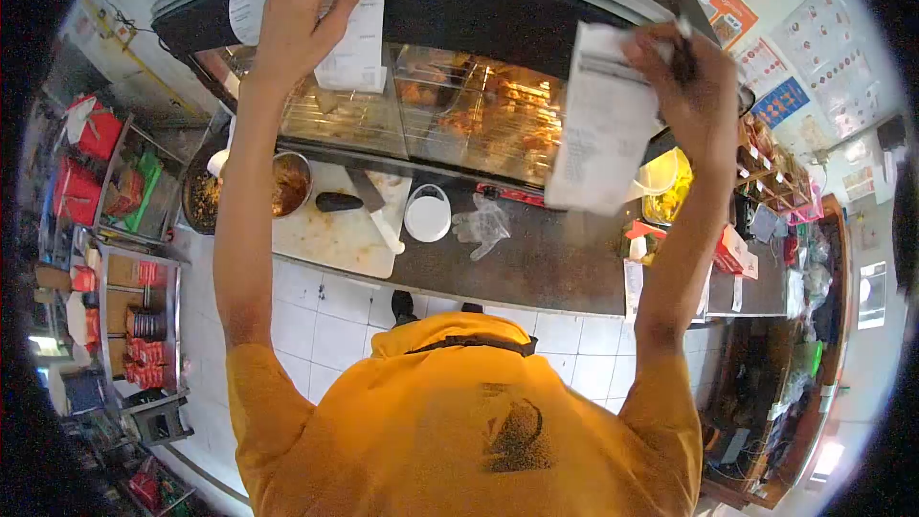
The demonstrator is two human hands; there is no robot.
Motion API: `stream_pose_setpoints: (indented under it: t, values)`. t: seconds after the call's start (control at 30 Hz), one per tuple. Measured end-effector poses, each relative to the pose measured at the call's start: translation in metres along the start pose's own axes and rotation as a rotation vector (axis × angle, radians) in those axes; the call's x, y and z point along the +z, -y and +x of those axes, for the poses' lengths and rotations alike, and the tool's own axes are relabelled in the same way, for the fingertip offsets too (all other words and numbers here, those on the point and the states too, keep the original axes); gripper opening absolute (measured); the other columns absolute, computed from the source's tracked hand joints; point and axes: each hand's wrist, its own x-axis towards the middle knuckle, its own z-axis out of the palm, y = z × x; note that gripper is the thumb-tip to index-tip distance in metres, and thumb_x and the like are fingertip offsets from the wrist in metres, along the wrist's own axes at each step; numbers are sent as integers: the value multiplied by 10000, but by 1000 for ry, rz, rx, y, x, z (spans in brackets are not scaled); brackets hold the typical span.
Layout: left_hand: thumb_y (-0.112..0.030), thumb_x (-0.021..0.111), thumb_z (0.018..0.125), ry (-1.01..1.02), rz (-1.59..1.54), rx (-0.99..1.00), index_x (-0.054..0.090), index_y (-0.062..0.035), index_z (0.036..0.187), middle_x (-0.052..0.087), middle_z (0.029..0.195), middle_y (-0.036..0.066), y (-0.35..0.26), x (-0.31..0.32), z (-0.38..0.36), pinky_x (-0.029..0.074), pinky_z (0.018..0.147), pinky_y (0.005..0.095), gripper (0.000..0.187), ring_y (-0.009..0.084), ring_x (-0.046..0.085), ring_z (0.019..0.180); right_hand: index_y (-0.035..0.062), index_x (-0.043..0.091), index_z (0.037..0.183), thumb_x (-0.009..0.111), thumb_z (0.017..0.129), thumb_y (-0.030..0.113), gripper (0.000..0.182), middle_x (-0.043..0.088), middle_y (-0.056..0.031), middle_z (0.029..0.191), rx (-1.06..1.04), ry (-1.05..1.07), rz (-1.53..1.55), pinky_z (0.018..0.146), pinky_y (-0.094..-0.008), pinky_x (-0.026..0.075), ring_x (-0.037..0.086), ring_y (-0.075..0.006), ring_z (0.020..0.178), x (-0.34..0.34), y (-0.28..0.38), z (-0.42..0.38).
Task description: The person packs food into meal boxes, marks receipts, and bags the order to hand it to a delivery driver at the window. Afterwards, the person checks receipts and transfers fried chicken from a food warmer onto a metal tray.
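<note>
My left hand [304, 14] reaches up to the dark top edge of a glass food warmer [479, 0]. Its fingers stretch over a white printed slip [354, 43] on the front of the case, with the thumb apart, and a second slip [251, 8] shows to its left. On the other side, my right hand [684, 67] is closed on a long white receipt [608, 129], which hangs down, blurred. Something dark, perhaps a pen, shows at that hand's fingers; motion smears it. Behind the glass, browned food [512, 105] sits on lit wire racks.
Below the case, the counter [565, 268] holds a cutting board [330, 230] with knives, a white round lid [427, 215], a clear plastic glove [481, 226] and a metal bowl [290, 184]. A yellow-filled container [670, 182] stands right. Shelves [144, 316] flank the left.
</note>
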Motion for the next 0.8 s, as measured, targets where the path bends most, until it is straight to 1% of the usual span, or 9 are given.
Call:
stream_pose_setpoints:
  t: [0.03,0.07,0.17,0.27,0.37,0.5,0.6,0.73,0.8]
  values:
    - [-168,558,981,12,42,24,671,-96,1242,657,1255,115,1,0,-1,440,1020,415,293,326,608,1147,33,728,973,769,878,214,208,619,2,699,-32,-10,-25,526,-255,373,444,-52,590,11,1,12]
    - [-65,624,928,-72,-213,-50,714,-1,1089,686,1042,159,-21,-13,13,488,802,416,195,315,618,863,32,729,980,768,878,219,216,628,-11,704,-67,-18,-49,527,-257,378,447,-58,585,21,3,22]
    - [-129,604,945,-11,-173,-96,664,0,1223,680,1201,182,-20,-24,4,449,990,466,311,367,615,1130,36,733,999,767,877,228,230,655,-52,727,-96,-51,-125,540,-262,401,460,-81,577,44,-3,34]
    - [-192,570,981,-73,23,-72,653,-99,1276,644,1289,134,-9,-21,-20,424,1054,420,320,330,602,1173,50,739,1014,770,868,229,233,673,-82,737,-103,-88,-182,556,-272,427,484,-108,573,54,-3,36]
    - [-138,603,954,-178,-118,-223,698,-78,1176,684,1202,110,-24,-44,-37,459,991,384,249,293,634,1124,46,736,998,778,854,216,226,677,-94,773,-139,-124,-223,572,-279,447,523,-140,578,58,-16,39]
    - [-216,515,1007,-296,-221,-663,636,43,1226,675,1212,159,-41,-71,-125,437,1035,399,359,274,623,1141,53,707,955,778,780,176,225,685,-162,896,-57,-204,-158,722,-425,532,666,-368,788,54,-7,43]
    - [-217,491,993,-491,-307,-1044,660,73,1153,672,1167,149,-59,-70,-219,452,1003,393,372,249,616,1100,58,708,899,771,772,159,175,660,-133,886,-138,-216,-293,712,-443,526,662,-345,788,51,-9,42]
    - [-214,473,992,-303,-264,-1482,680,40,1132,675,1109,137,-100,-72,-342,463,985,383,356,248,618,1072,51,700,920,729,767,118,170,667,-132,940,-116,-131,-340,738,-425,534,669,-336,840,53,-6,33]
    - [-246,464,1002,-383,-379,-1669,671,15,1150,675,1092,133,-124,-79,-384,475,950,364,365,226,622,1066,42,696,943,707,755,85,194,671,-137,961,-99,-108,-341,752,-418,538,670,-340,864,53,2,31]
